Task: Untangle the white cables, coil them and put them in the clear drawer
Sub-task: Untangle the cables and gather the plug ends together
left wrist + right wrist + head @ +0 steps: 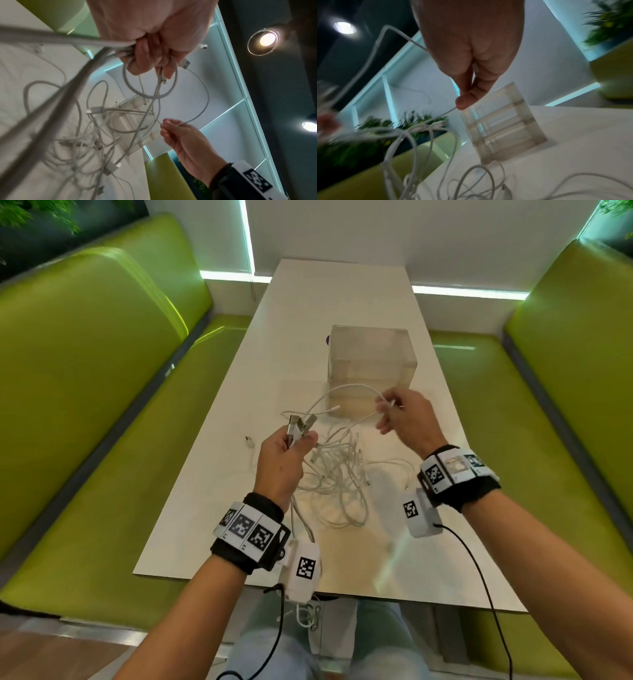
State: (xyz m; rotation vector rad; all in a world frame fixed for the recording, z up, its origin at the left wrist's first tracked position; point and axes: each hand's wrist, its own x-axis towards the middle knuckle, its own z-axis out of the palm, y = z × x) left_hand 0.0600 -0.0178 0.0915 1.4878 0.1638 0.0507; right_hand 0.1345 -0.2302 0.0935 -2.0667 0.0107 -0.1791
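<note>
Left to right across the white desk (442, 570). At left, our left hand (279, 463) is raised above the desk with its fingers curled round a bundle of cable ends; several USB plugs (301, 424) stick out above the fist. From it the strands fall to the white cables (337, 474), a loose tangle on the desk between the two wrists, with one stray connector (249, 441) lying apart to the left of the tangle. One thin strand arcs from the bundle to our right hand (406, 417), which pinches it between thumb and fingertip near its small plug, the other fingers relaxed. Behind the tangle, toward the right, stands the clear drawer (371, 371), a see-through unit that appears closed; nothing of the cables can be seen inside it.

We judge the cables light, limp and smooth-jacketed: they will sag, slide through a loose pinch and snag at every crossing. The stiff plug housings offer the surest hold; pulling hard on a mid-span would likely tighten knots. We would feed one end back through its loops, then wind it round the fingers.
</note>
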